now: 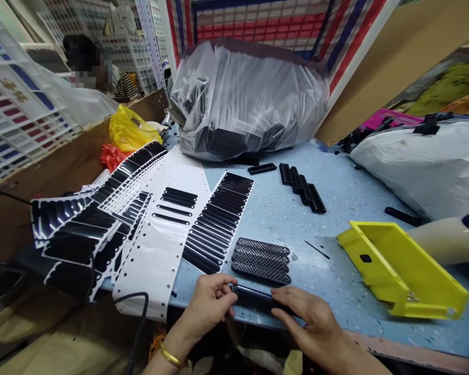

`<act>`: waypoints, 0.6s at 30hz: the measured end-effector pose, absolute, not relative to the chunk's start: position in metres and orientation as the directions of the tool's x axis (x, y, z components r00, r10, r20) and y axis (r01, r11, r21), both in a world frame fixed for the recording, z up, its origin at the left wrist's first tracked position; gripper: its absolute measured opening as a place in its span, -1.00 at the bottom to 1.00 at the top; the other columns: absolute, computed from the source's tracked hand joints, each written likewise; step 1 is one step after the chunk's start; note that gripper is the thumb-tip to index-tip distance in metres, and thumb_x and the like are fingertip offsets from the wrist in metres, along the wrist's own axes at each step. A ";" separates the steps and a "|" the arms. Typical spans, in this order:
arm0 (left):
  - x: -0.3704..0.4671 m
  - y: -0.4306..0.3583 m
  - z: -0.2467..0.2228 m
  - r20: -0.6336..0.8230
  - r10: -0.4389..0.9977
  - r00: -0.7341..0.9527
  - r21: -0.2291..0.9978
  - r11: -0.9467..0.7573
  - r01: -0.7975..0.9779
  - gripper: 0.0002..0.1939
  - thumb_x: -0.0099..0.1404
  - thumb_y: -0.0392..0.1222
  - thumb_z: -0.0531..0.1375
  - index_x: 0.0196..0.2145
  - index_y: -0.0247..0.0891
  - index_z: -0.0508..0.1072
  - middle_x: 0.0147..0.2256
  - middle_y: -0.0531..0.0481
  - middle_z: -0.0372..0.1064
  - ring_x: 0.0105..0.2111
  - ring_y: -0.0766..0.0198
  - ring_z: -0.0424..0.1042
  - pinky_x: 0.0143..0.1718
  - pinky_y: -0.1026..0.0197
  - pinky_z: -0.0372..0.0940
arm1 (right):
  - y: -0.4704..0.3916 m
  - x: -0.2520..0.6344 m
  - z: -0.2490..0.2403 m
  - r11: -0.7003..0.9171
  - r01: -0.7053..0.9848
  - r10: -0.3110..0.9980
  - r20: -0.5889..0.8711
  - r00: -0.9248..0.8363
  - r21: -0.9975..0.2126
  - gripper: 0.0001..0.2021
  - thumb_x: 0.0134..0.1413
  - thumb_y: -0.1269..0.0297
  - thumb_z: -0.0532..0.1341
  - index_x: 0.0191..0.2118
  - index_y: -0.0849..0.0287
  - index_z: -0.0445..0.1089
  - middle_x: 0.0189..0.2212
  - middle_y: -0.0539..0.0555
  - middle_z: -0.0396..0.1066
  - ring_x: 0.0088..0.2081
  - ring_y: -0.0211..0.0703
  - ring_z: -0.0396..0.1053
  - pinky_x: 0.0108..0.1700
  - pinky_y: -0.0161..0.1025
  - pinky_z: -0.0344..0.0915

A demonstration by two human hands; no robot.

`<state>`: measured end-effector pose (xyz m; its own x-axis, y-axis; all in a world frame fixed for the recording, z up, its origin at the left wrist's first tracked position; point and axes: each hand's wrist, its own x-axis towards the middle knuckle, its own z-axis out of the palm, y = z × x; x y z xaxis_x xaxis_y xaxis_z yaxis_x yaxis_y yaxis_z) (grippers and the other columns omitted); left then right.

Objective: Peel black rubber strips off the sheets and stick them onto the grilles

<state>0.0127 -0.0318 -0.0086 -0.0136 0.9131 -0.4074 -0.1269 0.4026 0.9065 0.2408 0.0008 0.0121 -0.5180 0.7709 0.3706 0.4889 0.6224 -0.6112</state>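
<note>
A long black piece [254,299] lies level between my hands at the table's front edge. The thumb and fingers of my left hand [211,299] pinch its left end. My right hand [310,317] grips the right end and hides part of it. Just beyond are several black pieces with a mesh pattern [261,260], laid side by side. To their left rests a sheet with rows of black strips [221,221]. A white perforated sheet [152,260] with a few black strips hangs over the front edge.
A yellow bin [410,265] with small metal parts stands at the right of the blue table [273,219]. Stacked black pieces [303,188] lie behind, before a big plastic bag [250,99]. A person [97,67] is at the back left.
</note>
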 end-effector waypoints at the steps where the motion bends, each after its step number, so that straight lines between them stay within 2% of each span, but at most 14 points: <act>1: 0.013 -0.032 -0.008 -0.407 0.913 -0.016 0.907 0.402 -0.128 -0.75 -0.06 -0.29 0.27 -0.33 -0.31 0.55 -0.69 0.18 0.30 -0.72 0.33 0.36 -0.77 0.39 0.13 | 0.000 0.241 0.010 0.612 0.504 0.780 0.361 -0.511 -0.609 -0.80 0.08 0.36 0.21 -0.23 0.07 0.59 -0.32 0.14 0.63 -0.30 0.02 0.60 -0.27 -0.11 0.57; 5: 0.012 -0.032 -0.005 -0.412 0.911 -0.018 0.905 0.406 -0.128 -0.75 -0.05 -0.29 0.25 -0.33 -0.33 0.54 -0.70 0.18 0.29 -0.73 0.34 0.35 -0.77 0.39 0.14 | -0.002 0.240 0.007 0.597 0.527 0.795 0.359 -0.489 -0.605 -0.82 0.08 0.34 0.22 -0.24 0.09 0.58 -0.33 0.14 0.62 -0.30 0.00 0.59 -0.23 -0.11 0.56; 10: 0.012 -0.032 -0.003 -0.407 0.913 -0.013 0.908 0.403 -0.119 -0.74 -0.03 -0.27 0.24 -0.32 -0.34 0.54 -0.69 0.18 0.30 -0.72 0.35 0.35 -0.76 0.40 0.15 | 0.000 0.237 0.011 0.632 0.520 0.768 0.369 -0.524 -0.575 -0.80 0.09 0.40 0.19 -0.25 0.11 0.57 -0.36 0.15 0.61 -0.34 -0.02 0.58 -0.30 -0.15 0.55; 18: 0.011 -0.034 -0.006 -0.404 0.915 0.002 0.911 0.403 -0.092 -0.71 -0.02 -0.23 0.23 -0.29 -0.36 0.53 -0.67 0.17 0.29 -0.70 0.34 0.38 -0.76 0.41 0.14 | 0.000 0.234 0.012 0.641 0.504 0.756 0.363 -0.545 -0.579 -0.80 0.11 0.41 0.17 -0.24 0.11 0.55 -0.35 0.15 0.61 -0.33 -0.02 0.57 -0.29 -0.14 0.53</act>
